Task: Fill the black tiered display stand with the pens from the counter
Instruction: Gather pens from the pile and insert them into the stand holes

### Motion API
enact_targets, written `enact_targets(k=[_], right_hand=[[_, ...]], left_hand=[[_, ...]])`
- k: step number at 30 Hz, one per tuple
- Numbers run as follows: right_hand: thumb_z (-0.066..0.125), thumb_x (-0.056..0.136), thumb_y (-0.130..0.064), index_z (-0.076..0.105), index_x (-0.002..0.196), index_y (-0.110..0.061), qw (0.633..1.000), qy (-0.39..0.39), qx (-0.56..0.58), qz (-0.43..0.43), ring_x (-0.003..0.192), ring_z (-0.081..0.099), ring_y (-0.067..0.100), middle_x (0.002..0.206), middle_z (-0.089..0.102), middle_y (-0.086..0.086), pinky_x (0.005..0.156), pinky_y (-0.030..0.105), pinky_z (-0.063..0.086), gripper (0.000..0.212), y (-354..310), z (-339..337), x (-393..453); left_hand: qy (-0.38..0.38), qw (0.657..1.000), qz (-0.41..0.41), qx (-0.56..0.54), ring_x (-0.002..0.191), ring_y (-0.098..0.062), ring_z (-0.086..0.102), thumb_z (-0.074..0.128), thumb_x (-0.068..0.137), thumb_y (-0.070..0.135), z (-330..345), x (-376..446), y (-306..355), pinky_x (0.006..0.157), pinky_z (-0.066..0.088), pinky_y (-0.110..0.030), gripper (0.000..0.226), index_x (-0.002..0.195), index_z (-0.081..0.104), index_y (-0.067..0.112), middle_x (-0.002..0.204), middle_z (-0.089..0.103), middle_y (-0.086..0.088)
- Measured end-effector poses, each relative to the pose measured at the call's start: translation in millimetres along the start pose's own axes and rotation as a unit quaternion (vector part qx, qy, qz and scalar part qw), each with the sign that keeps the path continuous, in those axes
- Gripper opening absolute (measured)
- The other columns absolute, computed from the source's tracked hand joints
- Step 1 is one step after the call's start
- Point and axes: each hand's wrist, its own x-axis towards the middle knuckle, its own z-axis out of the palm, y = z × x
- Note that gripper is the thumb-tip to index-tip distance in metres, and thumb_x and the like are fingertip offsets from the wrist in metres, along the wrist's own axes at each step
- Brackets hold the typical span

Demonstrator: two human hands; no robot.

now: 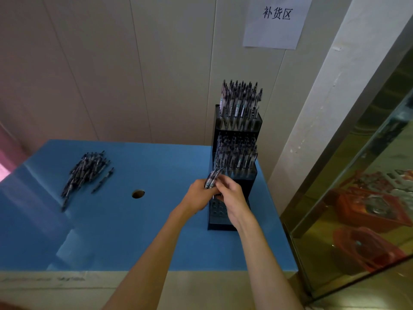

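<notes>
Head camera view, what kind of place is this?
Probably a shop's restocking corner: a white paper wall sign reads 补货区, a black tiered display stand holds pens, and a loose pile of dark pens lies on the blue counter.

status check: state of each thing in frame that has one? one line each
black tiered display stand: upright at the counter's right side; top and middle tiers full of pens, bottom tier's holes showing empty.
bundle of pens: gripped in the left hand, above the bottom tier.
left hand: fingers curled round the bundle.
right hand: fingers pinching at the bundle.
loose pens: lying in a pile on the counter's left.
blue counter: has a round hole.
</notes>
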Motion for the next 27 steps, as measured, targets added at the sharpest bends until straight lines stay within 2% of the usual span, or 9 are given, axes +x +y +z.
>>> enact_targets(k=[5, 7, 9, 11, 13, 16, 22, 27], right_hand=[[0.06, 0.1, -0.015, 0.068, 0.114, -0.017, 0.998, 0.044, 0.045, -0.006, 0.104, 0.07, 0.009, 0.109, 0.075, -0.002, 0.087, 0.024, 0.055, 0.017, 2.1, -1.5, 2.9], [0.061, 0.099, -0.014, 0.068, 0.112, -0.015, 0.995, 0.07, 0.065, -0.004, 0.102, 0.071, 0.011, 0.108, 0.075, 0.0, 0.087, 0.026, 0.057, 0.015, 3.6, -2.1, 6.3], [0.063, 0.098, -0.013, 0.066, 0.112, -0.011, 0.989, 0.113, 0.097, 0.003, 0.101, 0.071, 0.016, 0.106, 0.075, 0.003, 0.09, 0.032, 0.058, 0.015, 3.8, -4.8, 10.9], [0.063, 0.098, -0.012, 0.065, 0.11, -0.01, 0.981, 0.154, 0.118, -0.007, 0.1, 0.071, 0.016, 0.102, 0.076, 0.001, 0.088, 0.033, 0.057, 0.013, 0.2, -11.8, 14.8], [0.063, 0.097, -0.012, 0.065, 0.107, -0.011, 0.978, 0.181, 0.094, -0.036, 0.094, 0.072, 0.013, 0.096, 0.077, -0.002, 0.079, 0.027, 0.055, 0.01, -4.5, -22.1, 16.9], [0.066, 0.095, -0.01, 0.068, 0.106, -0.009, 0.973, 0.206, 0.052, -0.084, 0.081, 0.073, 0.013, 0.092, 0.077, -0.001, 0.071, 0.023, 0.057, 0.011, -4.7, -38.5, 17.4], [0.069, 0.093, -0.015, 0.071, 0.104, -0.011, 0.953, 0.242, -0.139, -0.12, 0.084, 0.072, 0.014, 0.091, 0.075, 0.0, 0.085, 0.039, 0.059, 0.012, 22.3, -57.8, 20.4], [0.073, 0.09, -0.012, 0.074, 0.101, -0.01, 0.934, 0.248, -0.211, -0.147, 0.08, 0.07, 0.012, 0.085, 0.073, -0.002, 0.079, 0.034, 0.06, 0.011, 29.4, -53.4, 18.8]], left_hand=[[-0.01, 1.0, -0.002, -0.016, 0.042, -0.013, 0.033, 0.062, 0.094, 0.022, -1.2, 3.1, 0.9, 0.043, 0.029, -0.028, 0.023, 0.073, 0.065, 0.014, 0.044, 0.048, 0.008], [-0.009, 1.0, -0.006, -0.009, 0.042, -0.013, 0.033, 0.065, 0.092, 0.023, 1.0, 7.1, 0.2, 0.042, 0.029, -0.027, 0.023, 0.07, 0.067, 0.015, 0.045, 0.047, 0.006], [-0.007, 1.0, -0.019, 0.005, 0.04, -0.012, 0.033, 0.068, 0.09, 0.022, 3.3, 12.1, -4.1, 0.04, 0.029, -0.024, 0.019, 0.075, 0.066, 0.009, 0.048, 0.044, 0.004], [-0.01, 0.999, -0.036, 0.015, 0.04, -0.012, 0.033, 0.066, 0.089, 0.018, 3.7, 16.7, -11.9, 0.04, 0.03, -0.024, 0.015, 0.083, 0.06, 0.006, 0.052, 0.042, 0.002], [-0.009, 0.999, -0.047, 0.017, 0.041, -0.013, 0.032, 0.065, 0.089, 0.018, 2.6, 19.2, -20.9, 0.041, 0.029, -0.024, 0.013, 0.082, 0.056, 0.012, 0.054, 0.04, 0.001], [0.015, 0.998, -0.054, 0.011, 0.043, -0.013, 0.029, 0.066, 0.089, 0.019, 1.1, 22.5, -32.1, 0.042, 0.027, -0.025, 0.024, 0.076, 0.047, 0.015, 0.055, 0.036, 0.002], [0.048, 0.998, -0.043, -0.017, 0.046, -0.011, 0.026, 0.066, 0.09, 0.02, -0.5, 30.6, -40.3, 0.049, 0.025, -0.03, 0.034, 0.075, 0.036, 0.017, 0.056, 0.032, 0.004], [0.062, 0.997, -0.035, -0.023, 0.047, -0.012, 0.026, 0.066, 0.09, 0.019, -0.3, 35.4, -43.0, 0.048, 0.025, -0.03, 0.04, 0.071, 0.031, 0.018, 0.056, 0.031, 0.004]])
